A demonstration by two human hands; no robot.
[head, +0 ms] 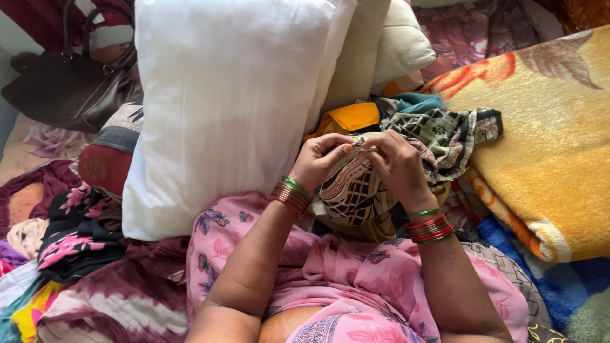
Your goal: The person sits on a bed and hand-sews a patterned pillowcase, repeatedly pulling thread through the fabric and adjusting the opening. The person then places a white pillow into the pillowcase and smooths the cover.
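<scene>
1. The left hand [321, 159] and right hand [397, 166] both pinch shut on the beige-and-black geometric-patterned cushion cover [356, 190], which rests on the lap.
2. The step in hand appears to be closing its edge.
3. A plain white pillow [222, 108] leans beside it.
4. Continuing likely needs a steady two-handed pull.

Cushion cover [356, 190]: cream with black grid and lattice print. Pillow [222, 108]: plain white. Blanket [546, 127]: orange-yellow with red and brown floral shapes. Bangles [291, 195]: red and green. Garment [356, 279]: pink floral. Handbag [70, 89]: dark brown.
</scene>
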